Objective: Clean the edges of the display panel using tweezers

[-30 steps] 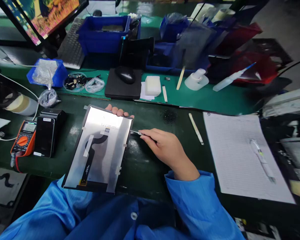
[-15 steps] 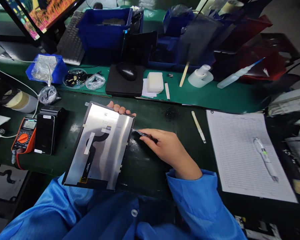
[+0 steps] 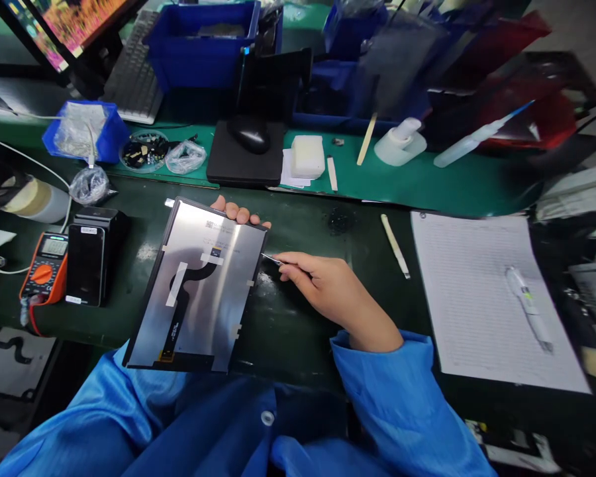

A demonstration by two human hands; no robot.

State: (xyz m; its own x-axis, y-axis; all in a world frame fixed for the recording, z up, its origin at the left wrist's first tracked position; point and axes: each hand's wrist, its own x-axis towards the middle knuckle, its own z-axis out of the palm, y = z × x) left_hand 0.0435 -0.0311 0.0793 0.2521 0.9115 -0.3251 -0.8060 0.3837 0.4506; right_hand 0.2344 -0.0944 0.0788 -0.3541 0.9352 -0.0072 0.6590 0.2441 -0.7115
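A tablet-sized display panel (image 3: 218,298) lies tilted with its silvery back up, a black flex cable (image 3: 181,301) and pale tape strips across it. My left hand (image 3: 236,212) holds the panel from beneath; only its fingertips show, curled over the far edge. My right hand (image 3: 322,281) is closed around tweezers (image 3: 272,259), or a similar thin metal tool. The tool's tip is at the panel's right edge; whether it touches there I cannot tell. Most of the tool is hidden by the fingers.
At the left are an orange multimeter (image 3: 44,268) and a black phone (image 3: 86,265). A lined sheet (image 3: 471,298) with a pen (image 3: 529,308) lies at the right, near a pale stick (image 3: 395,246). Behind stand a mouse (image 3: 249,134), a white block (image 3: 307,157) and blue bins (image 3: 198,53).
The whole view has shifted slightly. My right fingers have shifted a little on the tool, whose tip stays by the panel's right edge. The left hand still holds the panel.
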